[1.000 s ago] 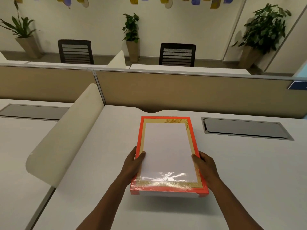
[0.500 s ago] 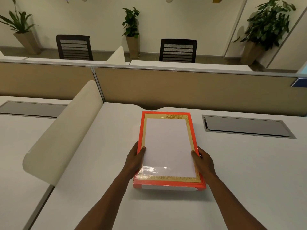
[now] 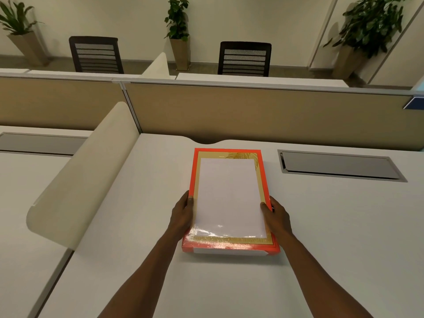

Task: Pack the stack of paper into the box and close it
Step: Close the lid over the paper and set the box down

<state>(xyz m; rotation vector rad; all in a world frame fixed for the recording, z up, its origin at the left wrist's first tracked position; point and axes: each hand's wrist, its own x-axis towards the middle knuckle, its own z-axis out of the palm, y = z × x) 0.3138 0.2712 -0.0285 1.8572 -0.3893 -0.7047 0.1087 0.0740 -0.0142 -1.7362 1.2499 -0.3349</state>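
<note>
A flat orange-red box (image 3: 192,180) with a gold border lies on the white desk (image 3: 332,226) in front of me. A white stack of paper (image 3: 229,193) rests on top of it, inside the gold border. A white edge shows under the box's near side. My left hand (image 3: 182,214) grips the box's left edge, thumb on the paper's left margin. My right hand (image 3: 276,216) grips the right edge, thumb on the paper's right margin.
A curved cream divider (image 3: 80,180) stands to the left of the box. A grey cable hatch (image 3: 339,166) is set in the desk at the right. A tan partition (image 3: 252,115) closes the far edge; chairs and potted plants stand beyond.
The box with the paper has come down from a tilted, lifted position and now sits flat on the desk. Both hands keep their grip on its sides.
</note>
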